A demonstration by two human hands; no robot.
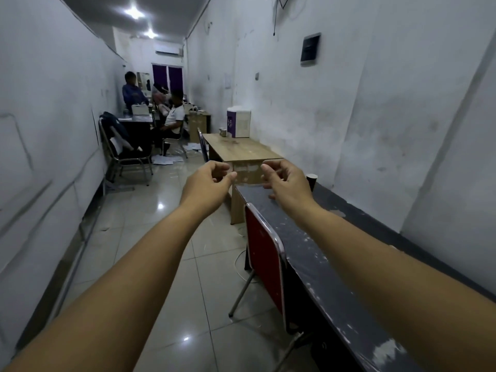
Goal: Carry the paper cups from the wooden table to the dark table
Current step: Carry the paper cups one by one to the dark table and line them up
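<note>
Two paper cups stand at the far end of the wooden table, beside a white and purple box. One dark paper cup stands on the dark table, close to the wall. My left hand and my right hand are stretched out in front of me at the near end of the wooden table. The fingers of both hands are loosely curled and hold nothing. The right hand hovers just left of the dark cup, apart from it.
A red chair stands against the dark table's left edge. A blue chair sits left of the wooden table. A metal chair with clothes stands by the left wall. People sit at desks far back. Tiled floor runs along the left.
</note>
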